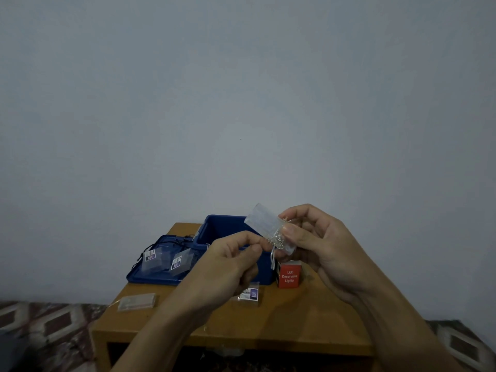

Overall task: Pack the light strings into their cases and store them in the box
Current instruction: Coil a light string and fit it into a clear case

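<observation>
Feeding light string [277,238] into clear case [261,222] — right hand [324,248] gripping case, left hand [228,264] pinching string — next likely needing the dangling end tucked inside.

A single wide-angle camera rides on the person's head, facing the wall [241,103] and tipped slightly down. The table [281,318] sits low in frame, with the left hand [228,264] and right hand [322,242] close to the lens.
</observation>
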A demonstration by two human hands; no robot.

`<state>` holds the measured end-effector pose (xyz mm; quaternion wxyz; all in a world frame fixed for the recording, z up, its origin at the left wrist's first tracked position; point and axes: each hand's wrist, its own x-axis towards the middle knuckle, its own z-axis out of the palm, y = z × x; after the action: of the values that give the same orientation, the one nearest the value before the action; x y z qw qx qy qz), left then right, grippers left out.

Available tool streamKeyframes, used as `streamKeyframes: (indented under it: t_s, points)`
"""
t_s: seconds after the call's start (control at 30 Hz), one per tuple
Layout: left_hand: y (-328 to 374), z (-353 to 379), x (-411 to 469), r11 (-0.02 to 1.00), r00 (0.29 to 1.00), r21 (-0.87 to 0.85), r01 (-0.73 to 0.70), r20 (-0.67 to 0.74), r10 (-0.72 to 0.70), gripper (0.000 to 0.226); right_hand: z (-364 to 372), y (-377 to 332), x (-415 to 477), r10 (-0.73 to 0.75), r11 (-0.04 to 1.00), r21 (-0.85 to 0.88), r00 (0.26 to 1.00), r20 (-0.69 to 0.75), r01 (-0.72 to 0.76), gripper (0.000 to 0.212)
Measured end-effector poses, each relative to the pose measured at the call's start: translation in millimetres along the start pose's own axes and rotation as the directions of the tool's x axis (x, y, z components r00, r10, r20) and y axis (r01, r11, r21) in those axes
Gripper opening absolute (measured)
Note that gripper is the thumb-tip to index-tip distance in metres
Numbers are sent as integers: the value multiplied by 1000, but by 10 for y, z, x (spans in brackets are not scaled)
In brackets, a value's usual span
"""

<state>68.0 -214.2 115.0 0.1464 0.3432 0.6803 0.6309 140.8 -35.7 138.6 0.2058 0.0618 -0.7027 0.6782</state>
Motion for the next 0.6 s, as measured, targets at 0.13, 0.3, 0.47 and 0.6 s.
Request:
streamKeyframes:
  t_s: [0.13, 0.3, 0.47, 0.6]
  points:
    - [-21, -22, -4, 999, 1000, 31, 11, 29, -12, 30, 16, -67, -11, 20, 991, 129, 998, 56, -27, 29]
    - [-57, -96, 51, 988, 998, 154, -22, -48, 30, 36, 10, -107, -23, 41, 980, 190, 993, 112, -62, 25]
    - [8, -198, 98, 930, 997, 360, -78, 14, 78, 36, -66, -125, -33, 72, 960, 230, 934, 349, -160, 42]
    - [174, -334, 140, 904, 988, 403, -147, 108, 112, 39, -104, -125, -37, 131, 976, 95, 878, 461, -196, 45]
